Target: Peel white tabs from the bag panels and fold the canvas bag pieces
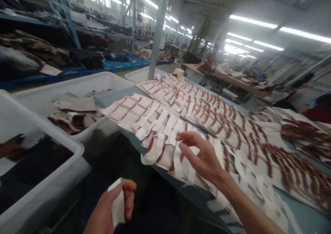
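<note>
My left hand [104, 210] is closed around a white fabric strip [118, 204], low in front of the table's near edge. Over the table, my right hand [203, 154] has its thumb and index finger curved but apart, with nothing visible between them. Beneath and beside it lie white straps [178, 161] across overlapping rows of cream fabric pieces [167, 154] with brown edges. Whether the right fingertips touch a strap, I cannot tell. More rows of brown-edged pieces [207, 106] cover the table farther back.
A blue-green table [305, 215] carries the rows. To the left, one white bin [103, 78] contains cream and brown pieces; a nearer white bin [77, 149] holds dark material. A grey post [156, 34] rises behind the table. Brown and cream stacks [297, 134] lie at right.
</note>
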The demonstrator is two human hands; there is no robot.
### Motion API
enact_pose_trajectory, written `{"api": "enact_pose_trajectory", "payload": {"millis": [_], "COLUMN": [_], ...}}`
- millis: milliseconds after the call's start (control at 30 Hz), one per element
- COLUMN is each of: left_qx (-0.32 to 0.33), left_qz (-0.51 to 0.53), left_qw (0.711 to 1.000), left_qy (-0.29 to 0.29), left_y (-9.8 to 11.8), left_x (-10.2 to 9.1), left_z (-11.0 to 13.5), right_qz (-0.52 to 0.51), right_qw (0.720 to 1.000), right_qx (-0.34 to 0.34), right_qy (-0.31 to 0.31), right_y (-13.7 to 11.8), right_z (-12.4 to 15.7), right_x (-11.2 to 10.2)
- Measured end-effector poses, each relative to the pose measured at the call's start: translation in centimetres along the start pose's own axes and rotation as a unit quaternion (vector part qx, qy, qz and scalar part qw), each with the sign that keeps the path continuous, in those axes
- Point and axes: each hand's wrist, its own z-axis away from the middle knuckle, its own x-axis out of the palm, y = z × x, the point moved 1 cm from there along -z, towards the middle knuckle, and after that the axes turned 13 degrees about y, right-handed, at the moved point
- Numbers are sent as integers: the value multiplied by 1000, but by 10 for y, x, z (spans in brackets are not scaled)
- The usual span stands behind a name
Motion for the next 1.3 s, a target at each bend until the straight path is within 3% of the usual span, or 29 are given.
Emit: {"api": "enact_pose_trajectory", "payload": {"millis": [33,100,233,400,600,700,800,900,1000,1067,1167,1233,1300], "left_qx": [-35,-122,-178,-202,-200,-186,-168,-108,-74,-74,-78,-71,-33], "left_qz": [83,160,218,233,222,204,171,139,108,98,91,82,65], "left_qw": [996,979,960,951,954,961,971,984,990,991,991,993,997], "left_qy": [-25,-14,2,-5,2,10,1,-14,-47,-57,-50,-47,-37], "left_y": [5,20,43,42,36,32,24,12,2,-2,-5,-8,-15], "left_x": [2,9,24,30,38,38,33,27,24,25,29,32,34], "left_z": [7,17,36,50,60,62,58,50,44,43,44,42,36], "right_qz": [-3,-5,-2,54,91,28,-90,-145,-147,-127,-61,-4,18], "right_qw": [1000,998,984,966,957,976,995,980,965,974,998,998,995], "right_qx": [-16,-64,-177,-250,-274,-214,-43,138,214,184,34,-64,-98], "right_qy": [-10,-15,8,25,32,22,24,-4,-37,-37,-3,22,22], "right_y": [-18,-46,-77,-88,-88,-88,-87,-84,-80,-77,-76,-78,-80], "right_z": [22,60,110,133,143,144,144,145,147,148,148,149,151], "right_x": [5,15,34,45,51,53,51,50,52,55,59,63,66]}}
